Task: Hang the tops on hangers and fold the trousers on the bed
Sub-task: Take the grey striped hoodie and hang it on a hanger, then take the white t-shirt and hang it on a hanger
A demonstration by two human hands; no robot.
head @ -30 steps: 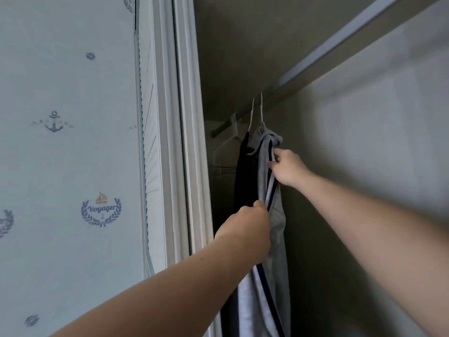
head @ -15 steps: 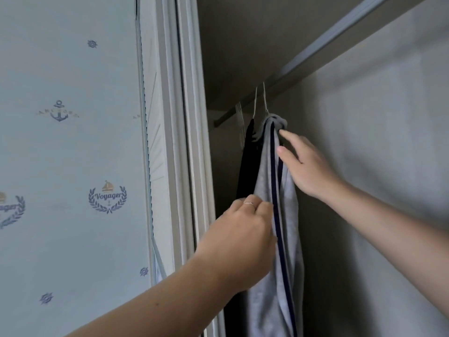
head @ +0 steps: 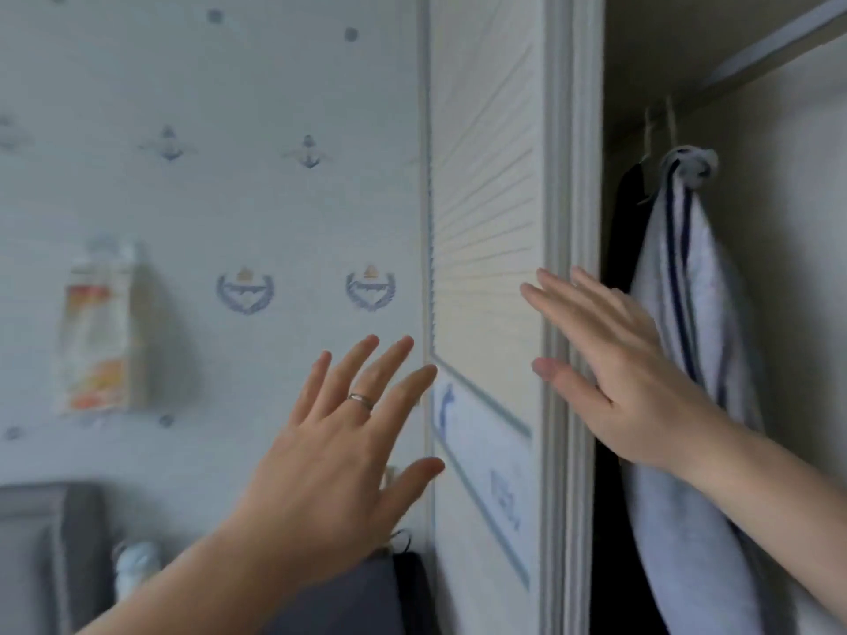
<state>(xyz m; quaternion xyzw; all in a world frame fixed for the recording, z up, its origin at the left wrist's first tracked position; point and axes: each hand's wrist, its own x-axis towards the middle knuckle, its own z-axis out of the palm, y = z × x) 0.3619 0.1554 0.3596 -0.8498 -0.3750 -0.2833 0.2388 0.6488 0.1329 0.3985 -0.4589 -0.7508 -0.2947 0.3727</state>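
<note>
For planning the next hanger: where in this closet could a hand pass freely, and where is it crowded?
Free: between the grey striped top and the closet wall on its right. Crowded: the black garment fills the space between that top and the door frame.

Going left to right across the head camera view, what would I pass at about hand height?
A colourful packet → left hand → louvred closet door → right hand → grey striped top.
</note>
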